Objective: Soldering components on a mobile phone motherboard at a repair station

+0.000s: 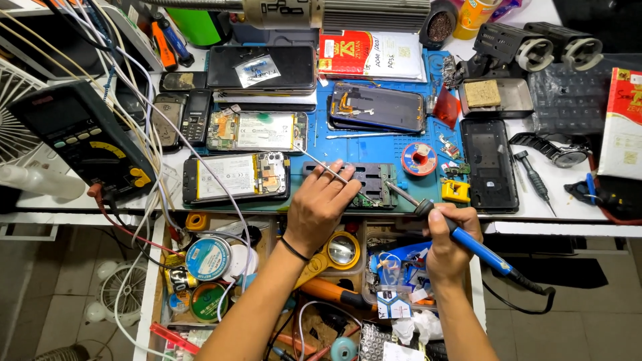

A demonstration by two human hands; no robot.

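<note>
Cluttered white bench (575,204) w/ blue repair mat (394,144) filled the upper frame, open drawer (155,267) of tools below. At center, left hand (319,208) pinched thin tweezers (319,164) between closed fingers, tips on the circuit board (372,194) in a dark holder. Right hand (449,242), center-right, was wrapped tight round a blue soldering iron (468,244), tip just beside the board. 2 opened phones (244,152) lay left of center, multimeter (83,137) at far left.

Bright, even overhead light, sharp focus, slight wide-angle edge bending.
</note>
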